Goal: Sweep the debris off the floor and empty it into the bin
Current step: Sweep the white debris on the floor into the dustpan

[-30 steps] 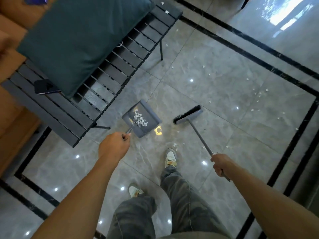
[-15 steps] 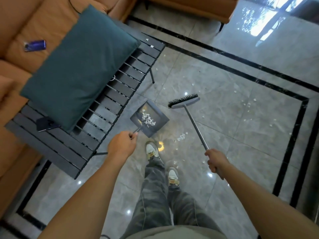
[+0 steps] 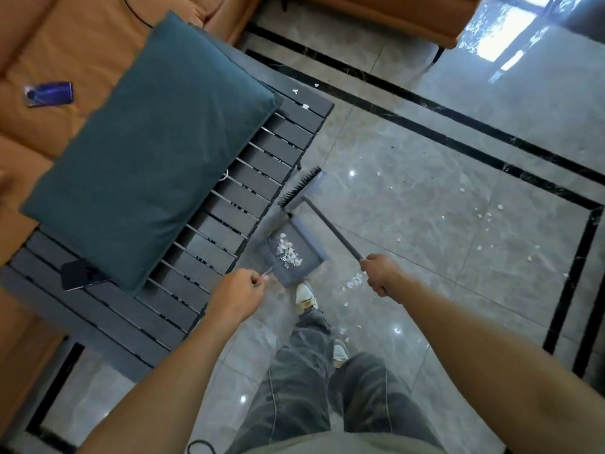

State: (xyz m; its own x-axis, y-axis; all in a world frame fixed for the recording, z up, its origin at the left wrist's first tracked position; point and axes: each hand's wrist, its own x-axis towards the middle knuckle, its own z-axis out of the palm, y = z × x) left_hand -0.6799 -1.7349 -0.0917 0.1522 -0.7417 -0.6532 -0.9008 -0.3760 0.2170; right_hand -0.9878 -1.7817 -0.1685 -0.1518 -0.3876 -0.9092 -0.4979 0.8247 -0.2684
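My left hand (image 3: 238, 293) grips the thin handle of a grey dustpan (image 3: 306, 244), held low beside the slatted table; a heap of white scraps (image 3: 288, 252) lies in its tray. My right hand (image 3: 379, 273) is shut on the grey handle of a broom (image 3: 330, 226), whose black bristle head (image 3: 299, 186) sits just beyond the dustpan, close to the table's edge. White debris (image 3: 355, 280) lies on the floor by my right hand, and more scraps (image 3: 484, 214) are scattered to the right. No bin is in view.
A dark slatted table (image 3: 262, 178) stands at left, carrying a teal cushion (image 3: 147, 149), a black phone (image 3: 82, 273) and a few white scraps (image 3: 304, 106). An orange sofa (image 3: 65, 44) lies behind it. My feet (image 3: 306, 298) stand under the dustpan on glossy grey tiles.
The broom head has swung left, from the open floor to beside the table just beyond the dustpan. My right hand moved left and forward. The dustpan stayed near the table edge.
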